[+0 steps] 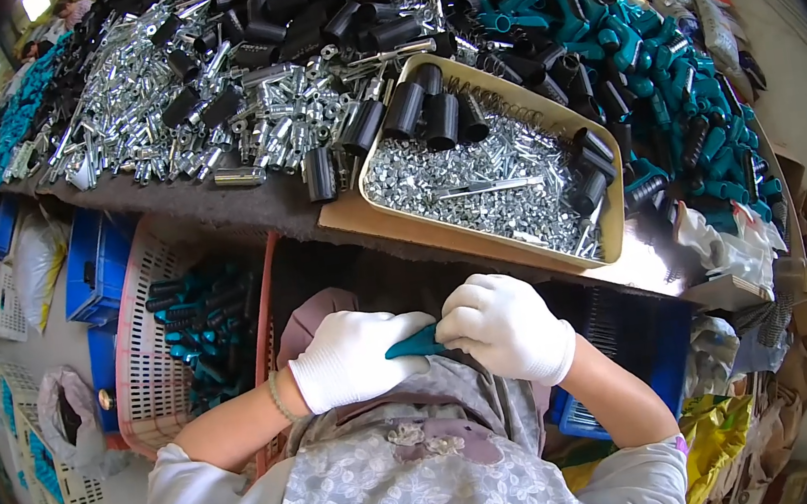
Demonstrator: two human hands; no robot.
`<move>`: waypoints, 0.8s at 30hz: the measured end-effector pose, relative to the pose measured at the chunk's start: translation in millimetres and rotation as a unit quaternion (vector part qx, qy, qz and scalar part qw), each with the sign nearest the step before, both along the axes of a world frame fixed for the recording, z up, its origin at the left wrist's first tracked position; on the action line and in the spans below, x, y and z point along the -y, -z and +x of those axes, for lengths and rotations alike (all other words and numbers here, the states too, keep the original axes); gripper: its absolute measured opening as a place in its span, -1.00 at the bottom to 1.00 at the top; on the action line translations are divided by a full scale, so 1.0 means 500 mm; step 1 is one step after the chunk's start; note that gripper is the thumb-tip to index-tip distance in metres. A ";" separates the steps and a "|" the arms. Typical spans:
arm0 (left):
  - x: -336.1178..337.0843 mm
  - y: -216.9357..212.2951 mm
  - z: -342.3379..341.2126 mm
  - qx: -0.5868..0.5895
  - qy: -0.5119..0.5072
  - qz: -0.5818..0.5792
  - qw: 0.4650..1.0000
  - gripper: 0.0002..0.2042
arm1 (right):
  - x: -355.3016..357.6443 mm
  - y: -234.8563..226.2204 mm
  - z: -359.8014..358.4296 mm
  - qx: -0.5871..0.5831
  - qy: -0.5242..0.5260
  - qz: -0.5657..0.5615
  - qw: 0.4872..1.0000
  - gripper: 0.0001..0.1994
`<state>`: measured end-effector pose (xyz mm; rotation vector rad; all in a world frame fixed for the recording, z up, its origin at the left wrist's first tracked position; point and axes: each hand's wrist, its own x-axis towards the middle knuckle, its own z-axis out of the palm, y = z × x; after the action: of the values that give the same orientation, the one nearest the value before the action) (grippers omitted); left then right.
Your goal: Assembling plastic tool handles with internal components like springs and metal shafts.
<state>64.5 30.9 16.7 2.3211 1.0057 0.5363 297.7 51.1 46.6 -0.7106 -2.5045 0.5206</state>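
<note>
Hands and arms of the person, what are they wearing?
Both the left hand and the right hand wear white knit gloves that end at the wrist. A thin band circles the left wrist just behind the glove cuff. The forearms are uncovered, and short white sleeves begin near the shoulders.

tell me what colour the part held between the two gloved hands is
Teal, seen in the head view: the part sits between the left hand and right hand.

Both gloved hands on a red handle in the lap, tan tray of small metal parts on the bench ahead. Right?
Not quite: the handle is teal, not red, as the head view shows. The gloved left hand and right hand both grip it in the lap, with the tan tray of small metal parts ahead.
</note>
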 end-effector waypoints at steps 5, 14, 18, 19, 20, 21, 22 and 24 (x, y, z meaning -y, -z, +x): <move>0.004 0.002 0.006 0.002 0.005 0.003 1.000 -0.67 | 0.035 -0.036 -0.032 0.240 0.007 0.126 0.963 -0.92; 0.019 -0.003 0.014 -0.063 0.038 -0.003 0.997 -0.70 | 0.003 -0.045 -0.007 0.225 0.086 -0.207 0.948 -0.77; 0.028 -0.014 0.009 0.007 0.052 0.045 0.998 -0.68 | -0.037 -0.011 0.019 0.262 0.006 -0.464 0.846 -0.52; 0.030 -0.020 0.007 0.020 0.062 0.050 0.997 -0.66 | -0.026 -0.005 0.023 0.231 0.007 -0.465 0.854 -0.54; 0.036 -0.022 0.004 0.013 0.057 0.054 0.997 -0.64 | -0.015 0.000 0.023 0.201 0.004 -0.468 0.861 -0.56; 0.033 -0.027 0.003 0.013 0.056 0.053 0.997 -0.64 | -0.003 0.002 0.023 0.149 0.022 -0.465 0.873 -0.58; 0.027 -0.034 0.002 0.003 0.055 0.063 0.996 -0.63 | 0.004 0.004 0.020 0.130 0.044 -0.439 0.888 -0.57; 0.020 -0.034 0.001 0.001 0.047 0.065 0.997 -0.63 | 0.011 -0.009 0.011 0.119 0.092 -0.382 0.912 -0.54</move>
<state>65.0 21.1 33.7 2.4690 0.8785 0.5806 303.4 45.4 51.2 -1.3436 -2.3654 1.4520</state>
